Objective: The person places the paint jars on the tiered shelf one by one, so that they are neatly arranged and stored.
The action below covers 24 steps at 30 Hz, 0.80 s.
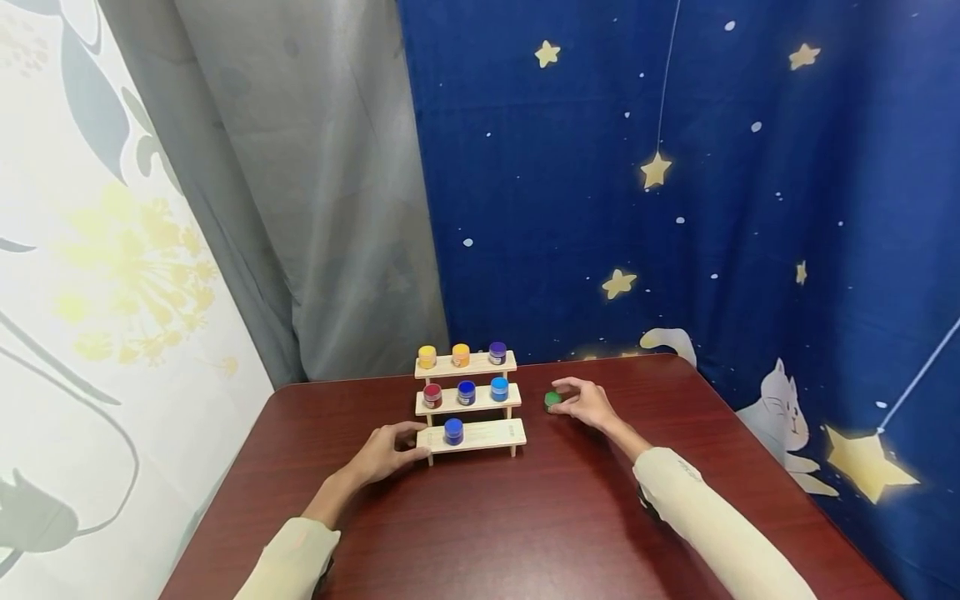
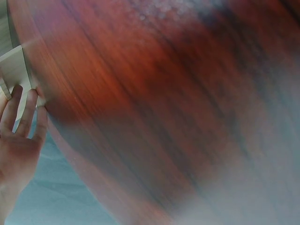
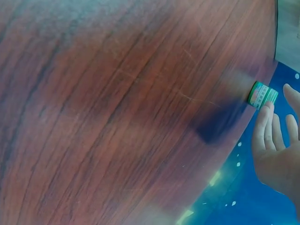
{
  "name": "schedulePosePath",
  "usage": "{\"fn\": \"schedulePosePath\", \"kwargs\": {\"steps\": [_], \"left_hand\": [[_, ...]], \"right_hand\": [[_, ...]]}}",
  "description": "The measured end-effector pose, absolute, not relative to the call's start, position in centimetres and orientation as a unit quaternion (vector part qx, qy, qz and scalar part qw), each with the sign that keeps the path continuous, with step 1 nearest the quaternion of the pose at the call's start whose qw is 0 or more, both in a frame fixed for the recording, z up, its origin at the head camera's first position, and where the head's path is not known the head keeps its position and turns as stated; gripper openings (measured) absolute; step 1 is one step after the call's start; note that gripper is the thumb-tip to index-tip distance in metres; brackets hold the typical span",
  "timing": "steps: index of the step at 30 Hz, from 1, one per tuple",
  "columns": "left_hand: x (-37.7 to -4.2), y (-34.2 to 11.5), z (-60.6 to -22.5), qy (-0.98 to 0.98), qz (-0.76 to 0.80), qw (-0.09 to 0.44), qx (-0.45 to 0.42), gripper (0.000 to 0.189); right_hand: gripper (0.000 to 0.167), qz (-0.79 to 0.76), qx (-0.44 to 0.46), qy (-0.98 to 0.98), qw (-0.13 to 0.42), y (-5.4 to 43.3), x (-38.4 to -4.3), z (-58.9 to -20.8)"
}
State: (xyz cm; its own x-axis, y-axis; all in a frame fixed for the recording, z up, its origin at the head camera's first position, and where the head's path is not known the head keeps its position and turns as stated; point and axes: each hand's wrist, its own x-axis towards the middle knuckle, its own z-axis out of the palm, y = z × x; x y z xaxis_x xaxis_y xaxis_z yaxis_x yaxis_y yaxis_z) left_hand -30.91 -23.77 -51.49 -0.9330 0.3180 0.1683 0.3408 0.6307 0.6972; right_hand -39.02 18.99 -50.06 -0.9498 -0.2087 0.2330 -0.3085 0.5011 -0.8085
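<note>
A small jar of green paint (image 1: 552,400) is at my right hand (image 1: 587,405), right of a three-tier wooden rack (image 1: 491,433). My right thumb and fingers curve about the jar's side; in the right wrist view the fingertips are right at its labelled wall (image 3: 262,96). My left hand (image 1: 388,452) grips the left end of the rack's lowest tier, its fingers (image 2: 28,112) lying along the pale board (image 2: 16,70) in the left wrist view. On that tier stands one blue jar (image 1: 453,431).
The middle tier bears a dark red jar (image 1: 432,396), a dark blue jar (image 1: 467,392) and a light blue jar (image 1: 499,389). A yellow jar (image 1: 427,357), an orange jar (image 1: 461,355) and a purple jar (image 1: 497,353) top the rack. Curtains (image 1: 525,208) hang behind the reddish-brown table (image 1: 495,525).
</note>
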Motion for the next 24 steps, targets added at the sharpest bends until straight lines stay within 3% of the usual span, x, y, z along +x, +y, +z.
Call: {"fn": "schedulePosePath", "kwargs": {"steps": [9, 24], "left_hand": [[-31.0, -23.6, -51.6, -0.904, -0.386, 0.018, -0.184, 0.047], [-30.7, -23.7, -51.4, -0.903, -0.391, 0.018, -0.18, 0.046]], "right_hand": [[0.054, 0.464, 0.116, -0.878, 0.024, 18.9, -39.7, -50.7], [0.047, 0.482, 0.11, -0.869, -0.002, 18.5, -39.7, -51.2]]}}
